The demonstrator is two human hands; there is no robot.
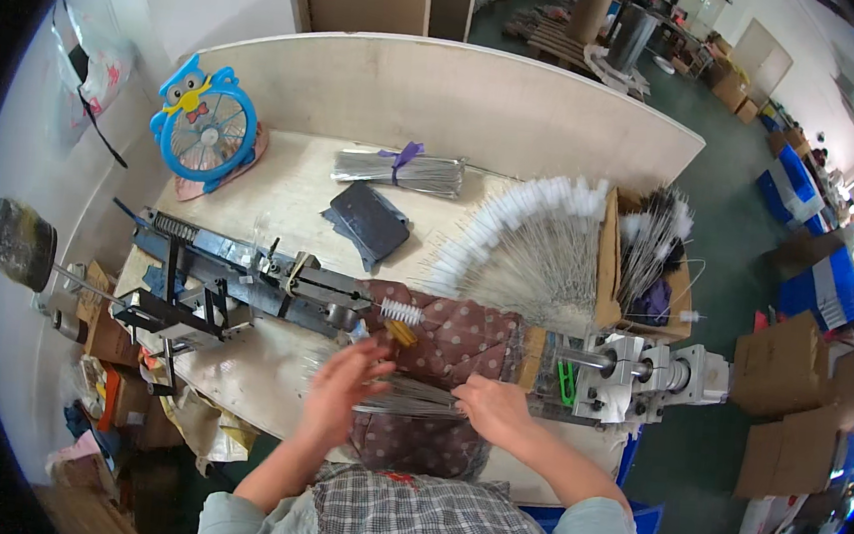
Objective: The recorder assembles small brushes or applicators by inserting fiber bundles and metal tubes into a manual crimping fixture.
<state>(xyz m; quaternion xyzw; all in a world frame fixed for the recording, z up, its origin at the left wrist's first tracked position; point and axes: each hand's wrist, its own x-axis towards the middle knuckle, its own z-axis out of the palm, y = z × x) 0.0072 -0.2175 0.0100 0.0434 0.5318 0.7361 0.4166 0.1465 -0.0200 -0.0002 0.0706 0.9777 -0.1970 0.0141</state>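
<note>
My left hand [345,389] is held with fingers apart, just below a white-bristled brush [400,312] at the end of the bench machine [290,281]; nothing shows in it. Near its fingertips is a yellow piece [401,333]. My right hand [494,409] is closed, its fingertips pinching at the right end of a bundle of thin metal wires [407,398]. How many wires it grips is hidden. The bundle lies across a brown polka-dot padded cloth [461,345] in front of me.
Many white-tipped wire brushes [539,241] fan out at the back right, beside a cardboard box [609,271] of more brushes. A metal spindle unit [639,376] stands at the right. A tied wire bundle [399,170], dark cloth [368,225] and blue fan [207,134] sit farther back.
</note>
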